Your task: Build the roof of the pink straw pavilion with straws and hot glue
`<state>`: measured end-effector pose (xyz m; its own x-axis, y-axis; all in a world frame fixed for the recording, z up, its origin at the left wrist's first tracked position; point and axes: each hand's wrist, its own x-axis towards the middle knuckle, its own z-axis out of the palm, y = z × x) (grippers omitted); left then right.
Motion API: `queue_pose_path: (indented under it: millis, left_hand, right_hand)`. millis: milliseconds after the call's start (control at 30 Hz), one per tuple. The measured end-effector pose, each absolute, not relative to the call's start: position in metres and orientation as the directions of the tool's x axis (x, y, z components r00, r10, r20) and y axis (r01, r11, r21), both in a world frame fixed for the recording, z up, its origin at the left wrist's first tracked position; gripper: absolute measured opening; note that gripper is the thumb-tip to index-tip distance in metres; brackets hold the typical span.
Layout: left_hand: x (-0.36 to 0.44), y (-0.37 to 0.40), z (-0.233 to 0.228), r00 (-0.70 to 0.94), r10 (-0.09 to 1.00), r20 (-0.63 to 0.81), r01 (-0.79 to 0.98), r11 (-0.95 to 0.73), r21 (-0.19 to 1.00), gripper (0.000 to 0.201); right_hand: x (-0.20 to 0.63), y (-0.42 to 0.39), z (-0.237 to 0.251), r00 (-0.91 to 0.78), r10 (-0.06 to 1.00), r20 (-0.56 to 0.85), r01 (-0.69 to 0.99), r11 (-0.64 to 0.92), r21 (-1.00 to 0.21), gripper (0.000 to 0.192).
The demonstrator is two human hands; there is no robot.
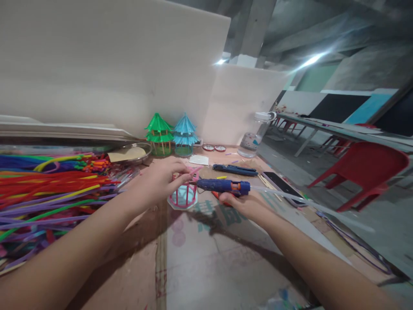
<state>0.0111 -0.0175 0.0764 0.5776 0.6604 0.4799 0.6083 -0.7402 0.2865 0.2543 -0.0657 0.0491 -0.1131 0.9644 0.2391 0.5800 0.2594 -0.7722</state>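
Heaped pipe cleaners (pixel 48 185) crowd the worktop's (pixel 206 267) left side, two small finished pavilions (pixel 171 134) stand against the back board, and pliers (pixel 235 170) and a phone (pixel 282 183) lie to the right, leaving bare room toward the near edge. The left hand (pixel 161 178) pinches the top of a small pink-and-blue frame (pixel 183 196) standing upright mid-worktop. The right hand (pixel 245 204) grips a blue glue gun (pixel 222 186), which lies level with its nozzle pointing left at the frame.
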Motion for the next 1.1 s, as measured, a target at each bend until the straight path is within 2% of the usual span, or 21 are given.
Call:
queue_pose_path:
  millis: [300,333,367,433,500,600,767,900,1100]
  left_hand:
    - [0.008,-0.018,0.082,0.620,0.637,0.458,0.565,-0.768,0.302,0.037]
    - [0.004,-0.016,0.084,0.623,0.653,0.430,0.579,-0.755,0.308,0.044]
    - [-0.002,-0.014,0.085,0.620,0.682,0.389,0.604,-0.731,0.319,0.059]
    - [-0.016,-0.007,0.085,0.582,0.767,0.271,0.682,-0.642,0.351,0.098]
    - [-0.028,0.000,0.081,0.562,0.817,0.131,0.738,-0.567,0.365,0.110]
    - [-0.035,0.008,0.069,0.580,0.814,0.038,0.745,-0.549,0.380,0.113]
    - [-0.021,0.010,0.053,0.617,0.780,0.107,0.659,-0.586,0.472,0.110]
    - [-0.012,0.007,0.051,0.567,0.815,0.117,0.670,-0.539,0.511,0.105]
    - [-0.012,0.007,0.055,0.564,0.804,0.187,0.656,-0.574,0.489,0.093]
  right_hand:
    - [0.251,-0.067,0.052,-0.134,0.973,0.187,0.539,0.230,-0.810,0.027]
    - [0.251,-0.067,0.053,-0.140,0.973,0.186,0.536,0.232,-0.812,0.027]
    - [0.251,-0.067,0.053,-0.148,0.971,0.186,0.534,0.237,-0.812,0.028]
    - [0.251,-0.067,0.052,-0.158,0.970,0.185,0.534,0.241,-0.810,0.032]
    - [0.251,-0.066,0.050,-0.145,0.971,0.188,0.542,0.237,-0.806,0.035]
    - [0.253,-0.065,0.047,-0.116,0.970,0.213,0.555,0.241,-0.796,0.034]
    - [0.253,-0.065,0.047,-0.138,0.965,0.223,0.537,0.262,-0.802,0.037]
    - [0.253,-0.066,0.049,-0.130,0.972,0.194,0.543,0.233,-0.807,0.040]
    - [0.255,-0.063,0.046,-0.037,0.974,0.224,0.568,0.206,-0.797,0.031]
